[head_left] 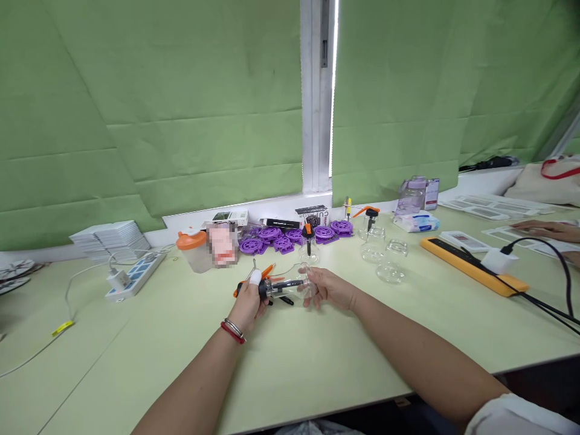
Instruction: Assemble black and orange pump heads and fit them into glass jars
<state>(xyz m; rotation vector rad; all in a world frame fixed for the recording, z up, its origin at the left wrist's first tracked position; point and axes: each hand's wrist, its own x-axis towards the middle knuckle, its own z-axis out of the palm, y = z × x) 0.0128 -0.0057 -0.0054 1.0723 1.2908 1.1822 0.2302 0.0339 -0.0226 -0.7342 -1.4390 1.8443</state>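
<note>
A clear glass bottle [290, 286] lies sideways between both my hands above the pale green table [317, 362]. My left hand [251, 302], with a white-taped fingertip and a red and silver bracelet, grips its black cap end with an orange lever. My right hand [328, 288] cups the glass body at the other end. A thin black tube runs inside the bottle.
Behind stand purple plastic wheels [281, 237], an orange-lidded cup [193, 249], several empty glass bottles [385, 254] and two with orange pump tops [309, 241]. A white power strip [136, 275] lies left, an orange one [471, 266] right. Another person's hand [544, 228] rests far right.
</note>
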